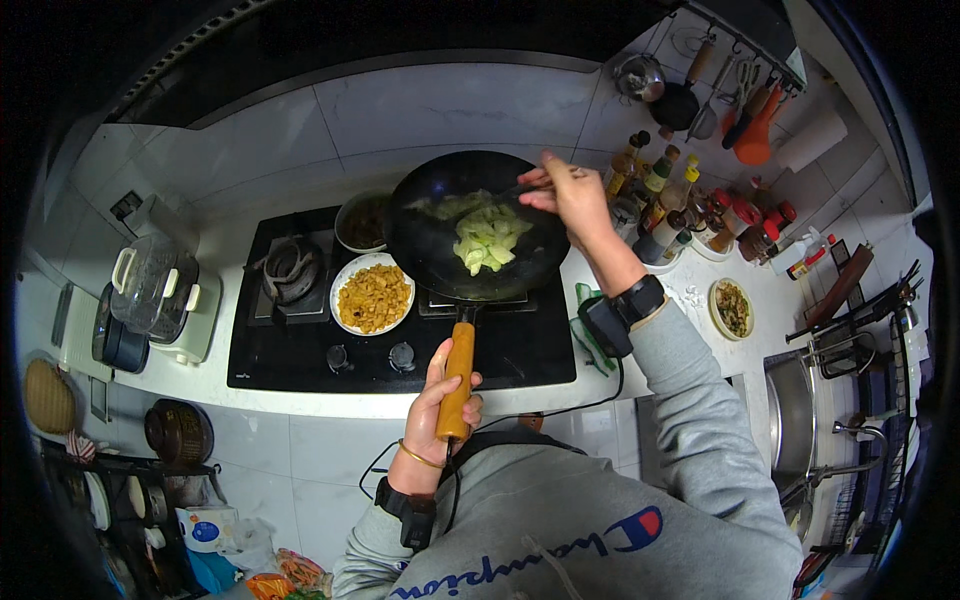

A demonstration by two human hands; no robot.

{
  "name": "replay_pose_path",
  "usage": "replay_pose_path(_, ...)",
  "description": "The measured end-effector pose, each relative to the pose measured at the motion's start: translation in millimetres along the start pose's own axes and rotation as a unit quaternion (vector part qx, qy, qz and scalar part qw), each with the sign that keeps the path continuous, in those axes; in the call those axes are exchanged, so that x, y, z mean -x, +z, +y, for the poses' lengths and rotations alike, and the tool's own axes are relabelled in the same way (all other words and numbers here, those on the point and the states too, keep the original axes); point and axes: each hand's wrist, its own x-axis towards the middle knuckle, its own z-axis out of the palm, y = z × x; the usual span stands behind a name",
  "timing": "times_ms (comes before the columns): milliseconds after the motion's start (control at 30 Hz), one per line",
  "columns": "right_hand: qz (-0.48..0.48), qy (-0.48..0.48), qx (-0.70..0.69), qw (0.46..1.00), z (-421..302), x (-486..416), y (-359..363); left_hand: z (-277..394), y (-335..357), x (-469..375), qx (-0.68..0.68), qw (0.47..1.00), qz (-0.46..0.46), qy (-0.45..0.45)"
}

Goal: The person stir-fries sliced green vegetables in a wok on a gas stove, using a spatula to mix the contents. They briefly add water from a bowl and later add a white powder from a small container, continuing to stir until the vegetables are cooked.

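My left hand (pixel 442 397) is wrapped around the wooden handle (pixel 455 375) of a black wok (pixel 435 270). The wok is tilted above the right side of the cooktop. Pale green sliced vegetables (pixel 491 240) lie in its middle, with some spread toward the far wall. My right hand (pixel 566 191) is over the wok's right rim, fingers around a thin dark cooking utensil (pixel 512 192) that reaches toward the vegetables; its far end cannot be made out. A white plate of browned diced food (pixel 373 298) sits left of the wok. Behind it is a bowl of dark food (pixel 364 225), partly hidden.
The black gas cooktop (pixel 300 360) has a bare left burner (pixel 291 270). Seasoning bottles (pixel 660 187) crowd the back right, near a small bowl of chopped food (pixel 731 309). A green cloth (pixel 592 337) lies beside the cooktop. A sink (pixel 791 420) is right, a steamer appliance (pixel 165 292) left.
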Motion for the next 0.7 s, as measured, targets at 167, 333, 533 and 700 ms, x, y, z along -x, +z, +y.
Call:
replay_pose_path(167,-0.136,-0.053,0.144,0.979,-55.8,-7.2,-37.3,-2.6,1.9,0.0,-0.012,1.000,0.012,0.004)
replay_pose_path(333,-0.194,-0.011,0.268,0.943,-64.5,4.8,-26.8,-4.7,4.7,-1.4,-0.025,0.999,0.018,0.008)
replay_pose_path(533,-0.053,-0.049,0.080,0.994,-20.6,0.2,-5.1,-6.1,7.7,-1.4,-0.048,0.998,0.023,0.022)
replay_pose_path(700,-0.162,-0.106,0.233,0.953,-59.8,-12.8,-45.4,-9.4,7.3,-1.9,-0.036,0.999,0.032,0.019)
